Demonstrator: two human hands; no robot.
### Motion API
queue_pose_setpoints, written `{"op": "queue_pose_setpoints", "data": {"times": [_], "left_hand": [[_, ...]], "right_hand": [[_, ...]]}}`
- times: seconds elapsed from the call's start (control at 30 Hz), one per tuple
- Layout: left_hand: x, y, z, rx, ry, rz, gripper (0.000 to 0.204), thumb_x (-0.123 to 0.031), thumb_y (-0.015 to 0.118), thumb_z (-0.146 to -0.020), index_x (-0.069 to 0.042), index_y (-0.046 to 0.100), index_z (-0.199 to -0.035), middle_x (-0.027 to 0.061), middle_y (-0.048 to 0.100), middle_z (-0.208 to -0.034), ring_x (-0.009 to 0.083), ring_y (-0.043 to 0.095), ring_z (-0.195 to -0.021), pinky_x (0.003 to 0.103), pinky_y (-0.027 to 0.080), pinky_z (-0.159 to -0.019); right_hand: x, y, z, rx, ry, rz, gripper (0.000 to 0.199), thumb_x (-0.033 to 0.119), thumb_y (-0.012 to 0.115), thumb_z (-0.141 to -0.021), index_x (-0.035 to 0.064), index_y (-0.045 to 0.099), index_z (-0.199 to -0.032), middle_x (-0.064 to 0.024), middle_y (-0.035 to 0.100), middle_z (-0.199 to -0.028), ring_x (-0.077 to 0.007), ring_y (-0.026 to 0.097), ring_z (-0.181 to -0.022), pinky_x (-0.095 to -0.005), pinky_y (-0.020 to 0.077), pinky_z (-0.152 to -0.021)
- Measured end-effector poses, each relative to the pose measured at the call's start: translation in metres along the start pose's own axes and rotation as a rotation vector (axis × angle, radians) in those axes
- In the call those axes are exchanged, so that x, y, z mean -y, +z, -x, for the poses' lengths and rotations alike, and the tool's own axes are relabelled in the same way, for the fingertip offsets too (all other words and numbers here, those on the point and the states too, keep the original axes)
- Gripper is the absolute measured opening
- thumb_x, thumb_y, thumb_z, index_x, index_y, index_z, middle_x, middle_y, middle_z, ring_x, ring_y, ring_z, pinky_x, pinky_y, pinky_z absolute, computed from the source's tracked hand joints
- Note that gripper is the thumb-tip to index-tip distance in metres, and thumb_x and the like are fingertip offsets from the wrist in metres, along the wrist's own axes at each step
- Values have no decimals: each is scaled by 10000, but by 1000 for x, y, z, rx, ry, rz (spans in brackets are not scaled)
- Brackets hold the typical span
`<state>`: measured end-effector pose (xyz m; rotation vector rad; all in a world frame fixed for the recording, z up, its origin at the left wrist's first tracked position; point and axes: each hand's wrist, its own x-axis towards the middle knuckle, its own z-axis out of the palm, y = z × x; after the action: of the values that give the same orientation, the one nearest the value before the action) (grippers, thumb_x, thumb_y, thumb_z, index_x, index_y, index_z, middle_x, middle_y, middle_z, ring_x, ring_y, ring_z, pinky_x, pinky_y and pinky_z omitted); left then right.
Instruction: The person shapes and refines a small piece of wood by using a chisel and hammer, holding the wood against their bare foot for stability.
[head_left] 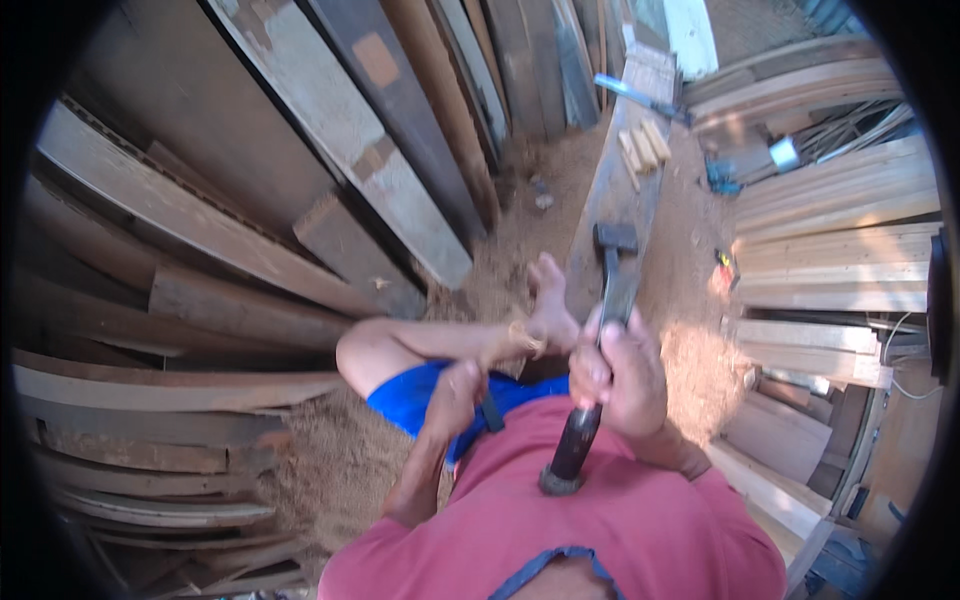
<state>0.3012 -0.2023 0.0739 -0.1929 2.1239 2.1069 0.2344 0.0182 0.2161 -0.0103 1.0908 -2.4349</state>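
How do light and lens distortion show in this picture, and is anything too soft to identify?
Head view: sunlight brightens the sawdust patch beside the right hand; the lower-left boards lie in shade and look bowed toward the black fisheye rim; the small red-and-yellow item is too blurred to identify.

Uneven daylight, dim left, brighter right; soft fisheye view.
Sun patch glowed on the sawdust (697,375) right of centre, with warm streaks across the pale boards (840,265) at right; source lay out of frame. Dark planks (240,312) at left sat in shadow, bowing toward the rim. Black vignette filled the corners; fine detail looked smeared.
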Motion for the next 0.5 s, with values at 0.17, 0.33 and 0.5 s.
{"op": "queue_pose_setpoints", "data": {"times": [0.17, 0.33, 0.5], "left_hand": [[10, 12, -59, -110, -10, 385, 480, -404, 324, -1041, -44, 532, -802, 19, 498, -657, 120, 445, -586, 292, 370, -544], [-44, 8, -84, -164, 152, 57, 437, -366, 340, -1039, -21, 579, -919, 45, 555, -715, 148, 521, -660, 321, 449, -634], [-62, -3, -54, -53, 313, -267, 377, -267, 319, -1040, -14, 580, -938, 75, 533, -688, 163, 532, -655, 328, 445, -625]], "right_hand": [[-48, -16, -40, -70, 175, -120, 164, 232, 466, -994, 89, 493, -1071, 5, 461, -712, -78, 410, -511, -264, 409, -480], [-72, 21, -47, 107, 383, -137, 149, 205, 438, -989, 75, 482, -1045, 13, 458, -690, -61, 387, -488, -254, 389, -461], [-71, 24, -27, 103, 373, -41, 149, 239, 450, -997, 94, 480, -1017, 38, 419, -663, -38, 356, -465, -243, 375, -454]]}}
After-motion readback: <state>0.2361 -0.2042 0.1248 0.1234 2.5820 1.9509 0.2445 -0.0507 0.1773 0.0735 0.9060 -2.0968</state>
